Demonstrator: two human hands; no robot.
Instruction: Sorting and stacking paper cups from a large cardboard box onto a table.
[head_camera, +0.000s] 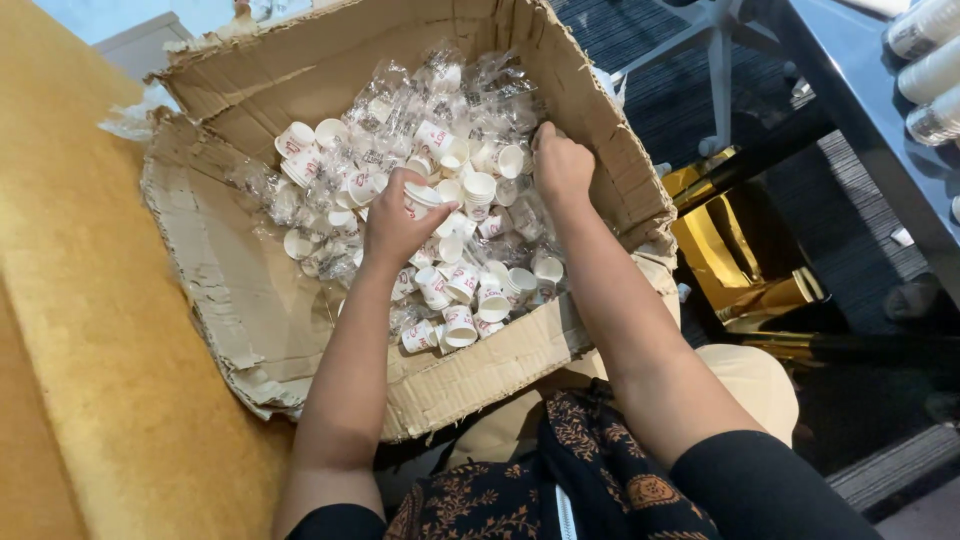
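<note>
A torn brown cardboard box (240, 290) lies open in front of me, filled with several small white paper cups (470, 290) and clear plastic wrappers (390, 100). My left hand (395, 220) is inside the box, closed around a short stack of white cups (425, 197). At the right side of the heap, my right hand (562, 165) reaches in with its fingers curled down among the cups and wrappers; whether it grips anything is hidden.
The box rests partly on a mustard-yellow cushion (90, 330) at left and on my lap. To the right are a gold metal frame (740, 270), a white chair base (715, 40), a dark table edge with cup stacks (930, 70), and grey carpet.
</note>
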